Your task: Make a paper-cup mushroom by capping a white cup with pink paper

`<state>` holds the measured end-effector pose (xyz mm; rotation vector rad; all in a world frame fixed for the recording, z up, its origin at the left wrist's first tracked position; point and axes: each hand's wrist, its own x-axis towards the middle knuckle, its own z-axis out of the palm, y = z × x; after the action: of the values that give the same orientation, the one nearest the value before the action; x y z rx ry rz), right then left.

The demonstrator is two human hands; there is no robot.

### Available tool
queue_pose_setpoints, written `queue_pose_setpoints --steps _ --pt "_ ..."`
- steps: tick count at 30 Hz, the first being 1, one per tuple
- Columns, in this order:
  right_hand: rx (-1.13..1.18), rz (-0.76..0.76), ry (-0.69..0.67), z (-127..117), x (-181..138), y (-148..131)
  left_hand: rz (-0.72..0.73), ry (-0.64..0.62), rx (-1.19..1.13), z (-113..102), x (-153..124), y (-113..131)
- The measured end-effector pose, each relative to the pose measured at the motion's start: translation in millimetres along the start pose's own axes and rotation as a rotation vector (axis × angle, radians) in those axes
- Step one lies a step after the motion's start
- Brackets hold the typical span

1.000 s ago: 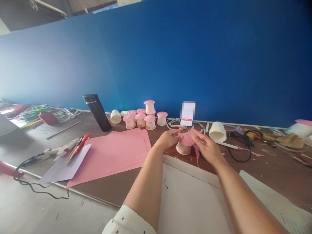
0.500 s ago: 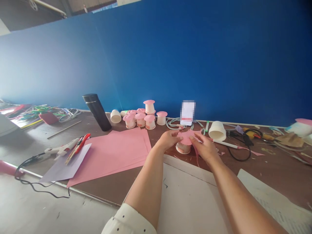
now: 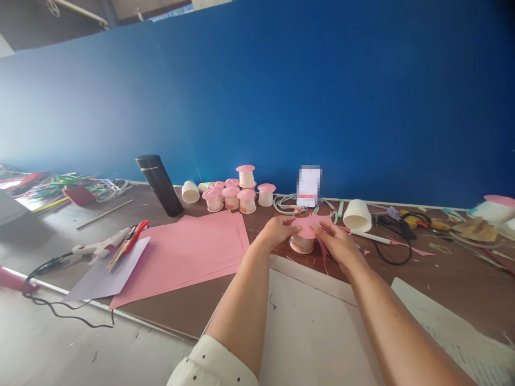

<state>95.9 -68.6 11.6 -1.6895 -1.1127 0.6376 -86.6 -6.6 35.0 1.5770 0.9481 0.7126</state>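
Observation:
An upturned paper cup [image 3: 301, 244] stands on the table with a pink paper disc [image 3: 306, 227] across its top. From the left, my left hand [image 3: 278, 231] pinches the disc's edge, thumb on top. My right hand [image 3: 335, 239] grips the opposite edge, its thumb pressing on the paper. Strips of pink paper scrap hang down beside the cup under my right hand. Part of the disc's rim and the undersides of my fingers are hidden. Behind, to the left, several white cups with pink paper tops [image 3: 246, 201] are grouped, some of them stacked.
Left lie pink paper sheets [image 3: 193, 252], a lilac sheet [image 3: 108, 273], a glue gun [image 3: 102, 244] and a red-handled tool [image 3: 135, 237]. A black flask [image 3: 160, 185] stands behind them. A phone [image 3: 309, 185], a tipped white cup [image 3: 357, 215], cables and scraps lie beyond my hands.

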Motion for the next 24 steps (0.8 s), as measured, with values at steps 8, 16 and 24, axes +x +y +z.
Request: queue_pose_setpoints --steps 8,16,24 --pt "0.024 -0.056 0.075 -1 0 1 0.032 0.000 0.086 0 -3 6" --pt "0.155 -0.055 0.183 0 6 2 0.057 0.026 0.209 15 -11 19" --pt "0.047 -0.041 0.150 10 12 12 0.025 0.037 0.295 23 -5 14"
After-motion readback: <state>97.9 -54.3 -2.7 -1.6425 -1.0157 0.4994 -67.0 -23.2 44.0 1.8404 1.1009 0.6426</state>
